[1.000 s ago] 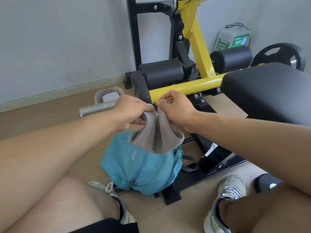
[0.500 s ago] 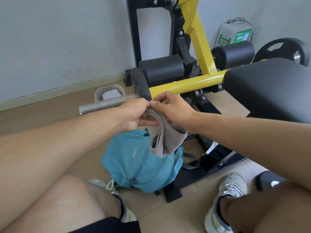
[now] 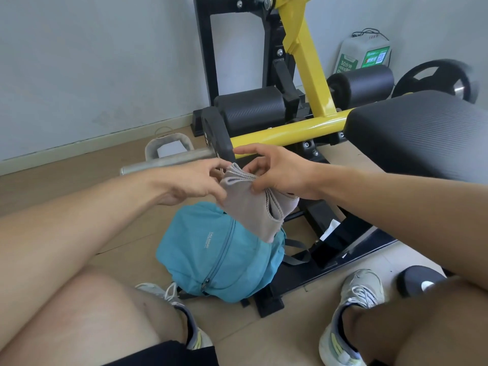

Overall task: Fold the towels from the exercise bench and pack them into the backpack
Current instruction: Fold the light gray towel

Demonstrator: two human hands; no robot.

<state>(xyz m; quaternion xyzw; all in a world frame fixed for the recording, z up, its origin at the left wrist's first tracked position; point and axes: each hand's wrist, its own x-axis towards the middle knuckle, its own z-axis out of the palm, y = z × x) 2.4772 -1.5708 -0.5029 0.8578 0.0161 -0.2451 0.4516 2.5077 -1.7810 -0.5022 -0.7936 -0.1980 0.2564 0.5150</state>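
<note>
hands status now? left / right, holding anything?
Left hand: closed on the upper corner of the folded grey towel.
Right hand: thumb pinching the same towel, other fingers spread open.

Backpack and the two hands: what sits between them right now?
In the head view, only the folded grey towel: left hand and right hand hold its top, and its lower end hangs in front of the backpack.

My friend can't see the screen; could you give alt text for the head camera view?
Two bare hands, left hand and right hand, hold a folded grey towel above a teal backpack on the floor, beside a black-and-yellow exercise bench.
</note>
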